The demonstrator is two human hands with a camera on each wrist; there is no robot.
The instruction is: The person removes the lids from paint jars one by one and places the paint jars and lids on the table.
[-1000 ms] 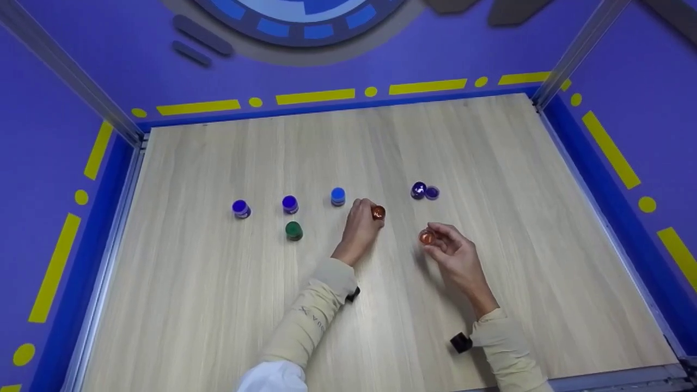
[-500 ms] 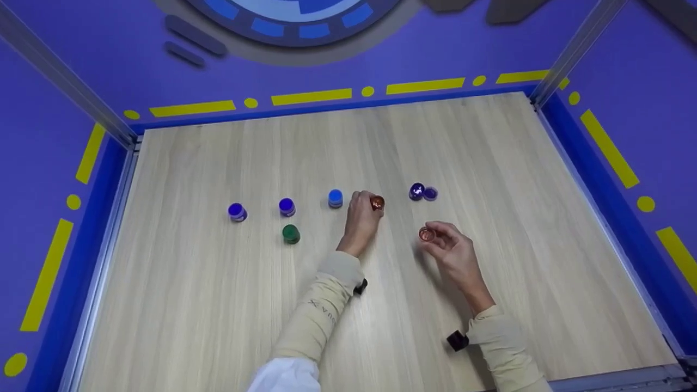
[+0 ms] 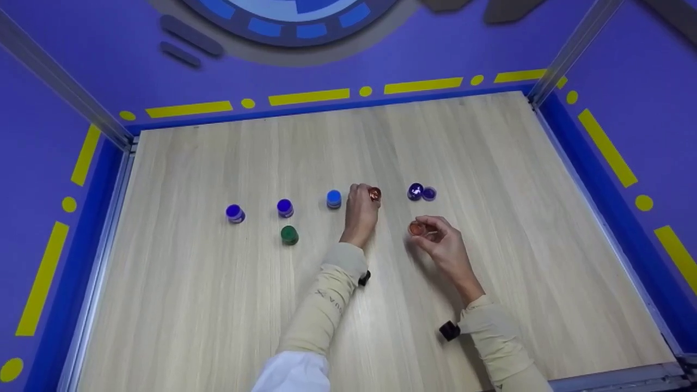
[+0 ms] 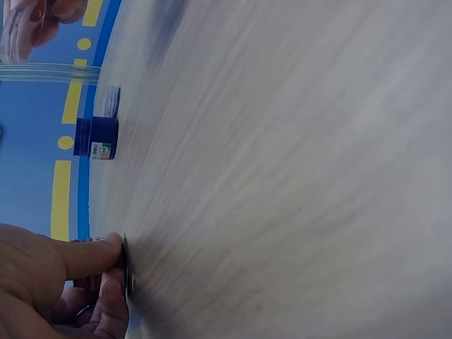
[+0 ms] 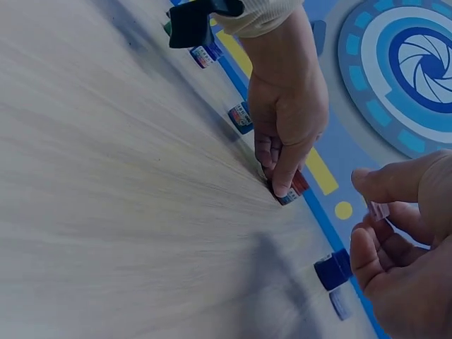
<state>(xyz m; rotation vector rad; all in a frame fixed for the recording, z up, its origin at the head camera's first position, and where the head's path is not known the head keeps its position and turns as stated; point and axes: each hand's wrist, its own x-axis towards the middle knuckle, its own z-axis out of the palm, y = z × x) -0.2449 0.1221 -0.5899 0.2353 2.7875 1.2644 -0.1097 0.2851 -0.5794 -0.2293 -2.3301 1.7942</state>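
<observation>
My left hand (image 3: 361,215) grips a small open paint jar (image 3: 374,194) filled with orange-brown paint, low at the tabletop, its mouth facing up. In the right wrist view the same jar (image 5: 301,182) shows a red-brown neck, its lower part mostly covered by fingers. A little nearer and to the right, my right hand (image 3: 451,250) pinches a clear round lid (image 3: 417,228) with an orange-brown tint between thumb and fingers, raised above the table. The lid (image 5: 378,210) stands on edge in the right wrist view, apart from the jar.
Beyond my right hand stands an open dark purple jar (image 3: 415,191), its lid (image 3: 429,194) lying beside it. Left of my left hand are capped jars: a light blue one (image 3: 334,199), two purple ones (image 3: 285,208) and a green one (image 3: 289,235). Printed walls (image 3: 305,76) edge the wooden table (image 3: 218,305).
My left hand has slid the orange-brown jar away from me, roughly level with the light blue jar. My right hand has moved left and slightly forward with the lid.
</observation>
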